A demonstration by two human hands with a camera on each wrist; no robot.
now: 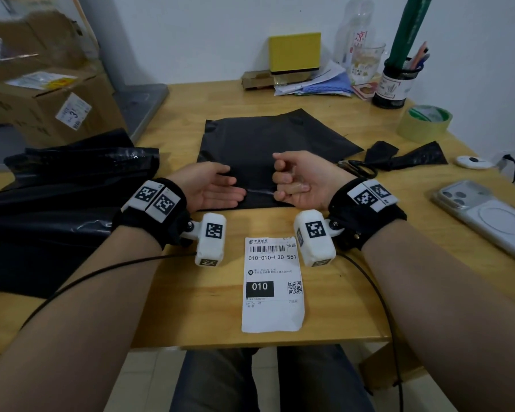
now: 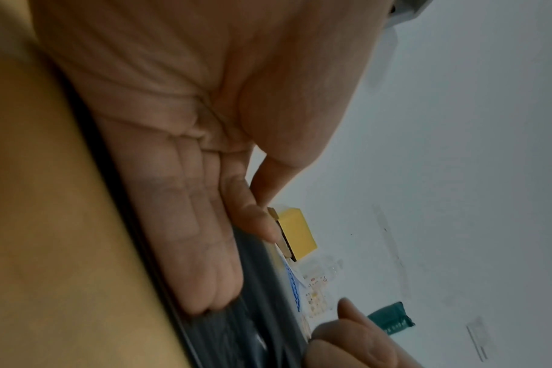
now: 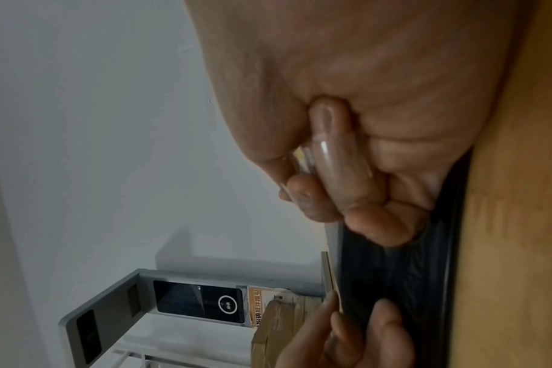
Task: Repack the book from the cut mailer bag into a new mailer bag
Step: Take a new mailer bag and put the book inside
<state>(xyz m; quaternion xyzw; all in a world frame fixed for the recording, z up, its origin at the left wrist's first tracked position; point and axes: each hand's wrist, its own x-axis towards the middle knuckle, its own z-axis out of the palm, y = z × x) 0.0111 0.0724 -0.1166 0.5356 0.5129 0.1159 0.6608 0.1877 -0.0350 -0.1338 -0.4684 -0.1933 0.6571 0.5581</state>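
A flat black mailer bag lies in the middle of the wooden table. No book shows in any view. My left hand rests on its edge on the bag's near-left part, palm facing right and fingers straight. My right hand sits on the bag's near-right part with its fingers curled. In the right wrist view, the thumb and fingers pinch a clear glossy strip. The strip also glints in the palm in the head view. The two hands are a short gap apart.
A white shipping label lies near the front edge. Scissors and black cut scraps lie at the right, with a tape roll and a phone. Crumpled black plastic covers the left side.
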